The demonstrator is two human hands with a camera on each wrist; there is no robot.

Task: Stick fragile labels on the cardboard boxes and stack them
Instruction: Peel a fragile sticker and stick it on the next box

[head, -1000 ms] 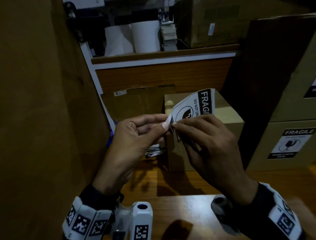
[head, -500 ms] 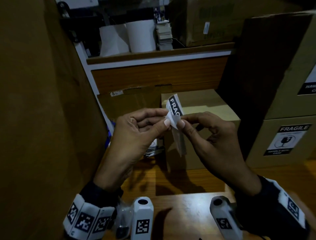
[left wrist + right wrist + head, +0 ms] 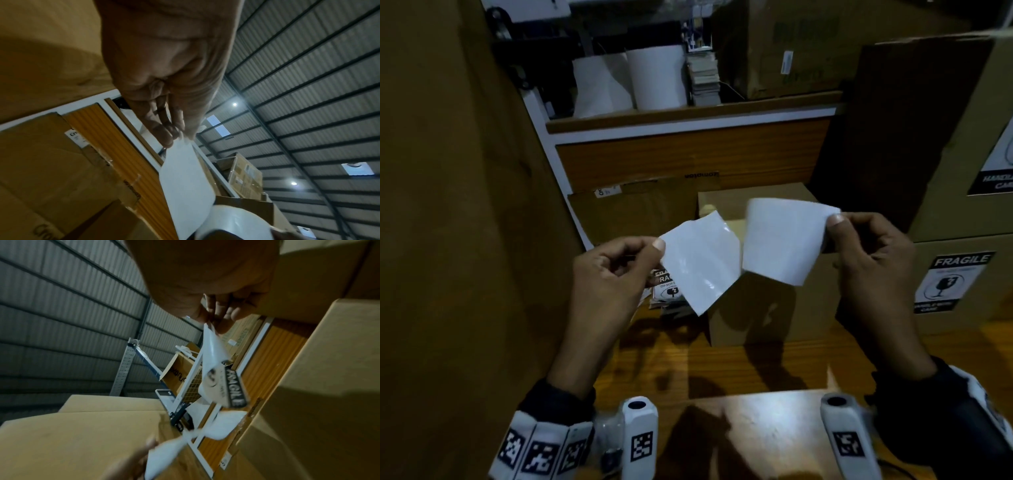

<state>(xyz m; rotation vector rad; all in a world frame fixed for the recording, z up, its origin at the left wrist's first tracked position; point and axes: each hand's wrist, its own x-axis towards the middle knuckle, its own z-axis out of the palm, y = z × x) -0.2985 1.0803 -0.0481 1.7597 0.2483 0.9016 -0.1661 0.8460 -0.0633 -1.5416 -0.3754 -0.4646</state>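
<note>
- Two stacked cardboard boxes at the right are the biggest labelled things: the lower box shows a stuck-on fragile label, and the upper box resting on it carries another label cut off by the frame edge.
- A tall cardboard wall fills the left side, and a wooden shelf behind holds white paper rolls and a large brown carton.
- The wooden table bears a small plain cardboard box at centre, directly behind both raised sheets.
- The right hand pinches, between thumb and fingers, the right edge of the peeled fragile sticker, blank side toward the head camera; the right wrist view shows its printed "FRAGILE" face.
- The left hand pinches the glossy white backing sheet at its left corner, thumb on top; the sheet tilts down to the right.
- The two sheets meet only at one corner above the small box.
- A pile of spare fragile labels lies on the table, just left of the small box and partly hidden behind the backing sheet.
</note>
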